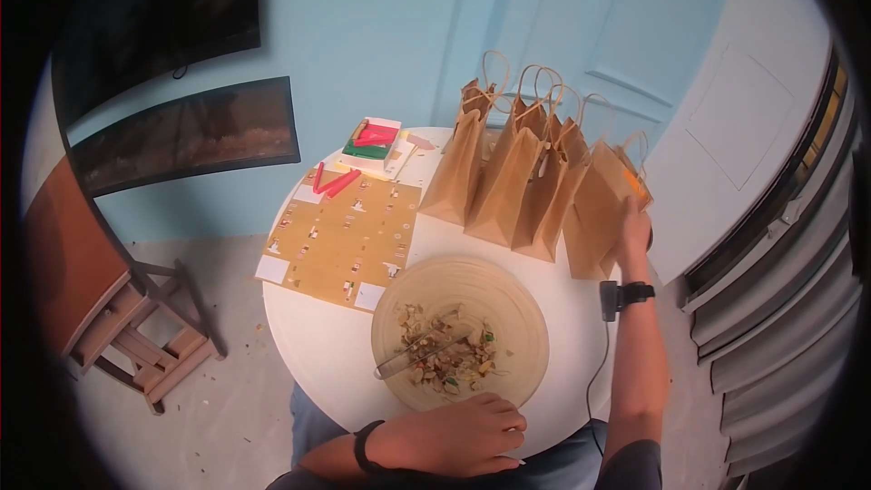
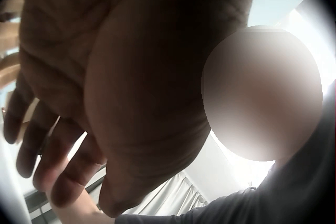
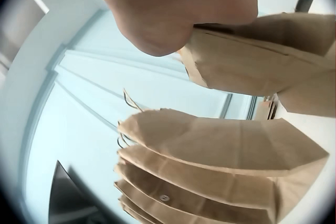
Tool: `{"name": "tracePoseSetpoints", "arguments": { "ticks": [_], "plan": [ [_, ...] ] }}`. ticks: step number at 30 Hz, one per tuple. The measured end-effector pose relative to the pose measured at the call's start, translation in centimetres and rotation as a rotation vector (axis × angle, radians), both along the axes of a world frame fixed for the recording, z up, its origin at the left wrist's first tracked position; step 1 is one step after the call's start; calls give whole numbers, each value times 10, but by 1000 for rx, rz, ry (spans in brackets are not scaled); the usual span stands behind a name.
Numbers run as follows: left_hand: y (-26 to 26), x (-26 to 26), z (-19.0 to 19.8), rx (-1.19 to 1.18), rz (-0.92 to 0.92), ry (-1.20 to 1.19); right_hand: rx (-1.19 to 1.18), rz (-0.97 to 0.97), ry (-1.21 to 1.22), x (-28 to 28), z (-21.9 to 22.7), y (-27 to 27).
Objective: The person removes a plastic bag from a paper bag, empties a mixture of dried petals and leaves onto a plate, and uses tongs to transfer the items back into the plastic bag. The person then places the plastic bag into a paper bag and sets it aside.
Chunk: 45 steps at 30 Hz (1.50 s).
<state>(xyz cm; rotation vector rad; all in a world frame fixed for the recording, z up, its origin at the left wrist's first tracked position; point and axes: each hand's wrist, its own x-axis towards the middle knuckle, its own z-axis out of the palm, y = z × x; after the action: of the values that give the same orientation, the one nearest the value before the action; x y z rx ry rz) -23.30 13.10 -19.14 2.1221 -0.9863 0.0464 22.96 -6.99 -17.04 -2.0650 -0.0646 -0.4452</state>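
Note:
My right hand [image 1: 636, 229] grips the upper side of the rightmost brown paper bag [image 1: 592, 218]. An orange patch shows at its top beside the fingers. In the right wrist view the rim of this bag [image 3: 236, 61] runs under the hand, which hides the fingertips. My left hand [image 1: 467, 436] lies palm down with loosely bent fingers at the near rim of a large round bowl [image 1: 535, 327], holding nothing. Inside the bowl are small brown, yellow and green pieces [image 1: 449, 358] and metal tongs [image 1: 422, 351].
Several more paper bags [image 1: 494, 186] with twisted handles stand in a row left of the held one. A printed brown sheet [image 1: 340, 227] covers the table's left side, with red sticks [image 1: 340, 183] on it. Behind lies a white box [image 1: 370, 143] with red and green items. A cable [image 1: 594, 381] hangs from the right wrist.

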Motion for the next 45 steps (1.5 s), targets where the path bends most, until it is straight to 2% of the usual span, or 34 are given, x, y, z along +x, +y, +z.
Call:
{"name": "tracePoseSetpoints", "arguments": {
  "ticks": [3,6,9,12,15,18,21,24,25,28,33,36,40,43,45],
  "plan": [
    [2,-2,2,-21,20,-12,238,167,-95,6,-27,18],
    [2,-4,0,-11,25,-21,247,148,-98,14,-28,26],
    [0,-5,0,4,17,-38,358,233,-87,24,-34,29],
    [-5,-7,-5,3,9,-57,386,452,-70,-38,-2,36],
    [-6,-11,-1,7,-8,-59,98,444,-34,-57,-8,3],
    [-6,-12,-1,28,-21,-61,-123,252,-190,-88,-42,-38],
    [-7,-13,0,46,-20,-52,-116,290,-50,-161,-33,-65],
    [-11,-14,-2,82,-33,-38,12,251,19,-194,-52,-96],
    [-12,-15,-1,88,-37,-38,54,209,-34,-190,-72,-110],
    [-19,-21,-3,98,-47,-27,208,101,23,-188,-99,-133],
    [-32,-33,-16,66,-80,-24,187,63,-45,-177,-113,-149],
    [-39,-37,-10,79,-109,13,167,68,-103,-177,-114,-142],
    [-36,-44,14,-2,268,-50,107,105,-149,-160,-133,-141],
    [-10,-45,32,26,594,-72,123,123,-96,-181,-101,-127],
    [9,-42,44,50,821,-78,82,119,-123,-183,-97,-126]
  ]
}}
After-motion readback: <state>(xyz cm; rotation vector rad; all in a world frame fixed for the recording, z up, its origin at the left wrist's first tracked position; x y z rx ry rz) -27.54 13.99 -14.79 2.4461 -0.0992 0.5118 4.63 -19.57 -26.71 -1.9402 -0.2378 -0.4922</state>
